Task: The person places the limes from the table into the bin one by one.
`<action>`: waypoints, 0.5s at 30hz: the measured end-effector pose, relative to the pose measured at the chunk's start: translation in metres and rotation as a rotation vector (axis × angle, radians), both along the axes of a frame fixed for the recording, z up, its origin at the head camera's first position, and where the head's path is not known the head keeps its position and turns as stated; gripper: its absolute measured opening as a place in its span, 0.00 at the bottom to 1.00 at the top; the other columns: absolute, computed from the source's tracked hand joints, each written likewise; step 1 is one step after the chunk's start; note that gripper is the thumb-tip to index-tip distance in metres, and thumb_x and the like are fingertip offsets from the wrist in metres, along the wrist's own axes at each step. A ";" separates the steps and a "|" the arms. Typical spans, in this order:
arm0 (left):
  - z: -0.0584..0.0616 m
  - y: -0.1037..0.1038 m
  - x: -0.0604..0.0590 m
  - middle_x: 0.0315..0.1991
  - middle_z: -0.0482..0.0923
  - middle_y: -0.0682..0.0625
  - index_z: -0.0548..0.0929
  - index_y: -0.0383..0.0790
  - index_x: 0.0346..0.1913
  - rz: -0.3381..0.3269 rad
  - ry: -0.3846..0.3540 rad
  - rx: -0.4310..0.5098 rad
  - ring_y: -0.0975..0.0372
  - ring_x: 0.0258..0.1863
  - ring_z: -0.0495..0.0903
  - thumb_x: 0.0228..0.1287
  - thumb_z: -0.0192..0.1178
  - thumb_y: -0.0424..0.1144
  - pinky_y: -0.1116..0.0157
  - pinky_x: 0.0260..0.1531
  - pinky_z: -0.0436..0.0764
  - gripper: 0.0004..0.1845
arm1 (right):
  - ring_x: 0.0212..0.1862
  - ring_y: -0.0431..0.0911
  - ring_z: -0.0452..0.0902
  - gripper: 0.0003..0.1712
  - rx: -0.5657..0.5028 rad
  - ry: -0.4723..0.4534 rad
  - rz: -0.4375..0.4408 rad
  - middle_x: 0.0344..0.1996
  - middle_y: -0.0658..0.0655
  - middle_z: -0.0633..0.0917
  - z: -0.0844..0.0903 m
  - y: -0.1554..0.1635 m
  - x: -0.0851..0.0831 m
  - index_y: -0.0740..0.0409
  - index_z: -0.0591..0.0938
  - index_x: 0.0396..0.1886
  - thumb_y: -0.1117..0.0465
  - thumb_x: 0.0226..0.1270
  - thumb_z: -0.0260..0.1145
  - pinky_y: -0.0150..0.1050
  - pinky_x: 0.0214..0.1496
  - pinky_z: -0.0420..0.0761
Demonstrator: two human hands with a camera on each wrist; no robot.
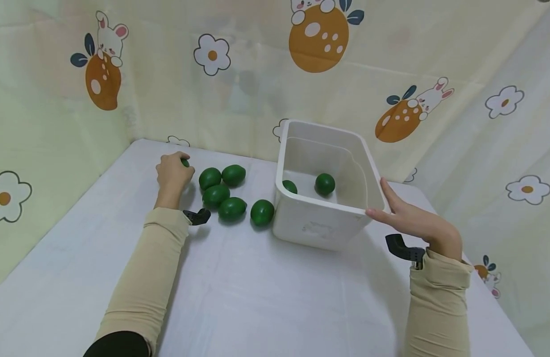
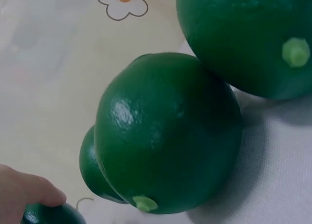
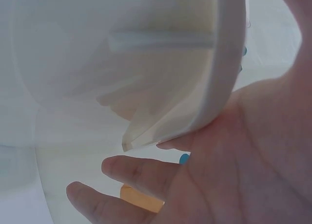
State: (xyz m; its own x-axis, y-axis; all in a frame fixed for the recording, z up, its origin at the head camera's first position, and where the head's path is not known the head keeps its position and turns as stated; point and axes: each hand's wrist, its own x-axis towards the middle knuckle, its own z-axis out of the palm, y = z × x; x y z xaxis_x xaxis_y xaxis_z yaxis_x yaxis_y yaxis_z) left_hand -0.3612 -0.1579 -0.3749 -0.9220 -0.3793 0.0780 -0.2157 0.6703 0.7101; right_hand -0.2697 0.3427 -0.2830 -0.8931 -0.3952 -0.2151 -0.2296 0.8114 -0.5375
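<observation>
Head view had the left hand (image 1: 173, 172) curled over a green lime (image 1: 185, 162) at the far left of the bench (image 1: 257, 297), fingers clenched round it. Five more limes (image 1: 232, 208) lay just beside it, near the white bin (image 1: 319, 228). Two limes in the bin (image 1: 325, 184). Right hand (image 1: 410, 218) lay flat against the bin's right rim, fingers straight, gripping nothing.

On the tabletop (image 1: 239, 292), five limes (image 1: 224, 193) lie left of the bin (image 1: 321, 225), which holds two limes (image 1: 325, 184).
</observation>
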 end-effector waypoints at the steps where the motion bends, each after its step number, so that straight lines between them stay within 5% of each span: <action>1: 0.001 0.000 0.000 0.62 0.63 0.32 0.75 0.41 0.61 0.000 0.002 0.001 0.38 0.59 0.63 0.61 0.54 0.38 0.42 0.50 0.71 0.23 | 0.74 0.66 0.31 0.52 0.000 -0.001 -0.003 0.75 0.55 0.27 0.000 0.000 0.000 0.42 0.22 0.72 0.42 0.71 0.51 0.76 0.60 0.50; 15: 0.007 0.006 -0.003 0.62 0.65 0.33 0.74 0.43 0.62 -0.008 0.034 0.034 0.40 0.58 0.65 0.62 0.54 0.40 0.44 0.51 0.72 0.23 | 0.73 0.68 0.32 0.52 0.006 -0.012 -0.008 0.74 0.57 0.26 0.000 0.000 0.001 0.43 0.21 0.72 0.41 0.71 0.50 0.77 0.58 0.52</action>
State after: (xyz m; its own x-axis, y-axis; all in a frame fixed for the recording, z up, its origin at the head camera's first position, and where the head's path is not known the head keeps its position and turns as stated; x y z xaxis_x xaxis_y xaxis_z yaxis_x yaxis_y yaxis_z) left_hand -0.3641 -0.1516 -0.3675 -0.9221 -0.3748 0.0965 -0.1857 0.6474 0.7392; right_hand -0.2686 0.3426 -0.2826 -0.8934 -0.3869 -0.2284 -0.2167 0.8164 -0.5353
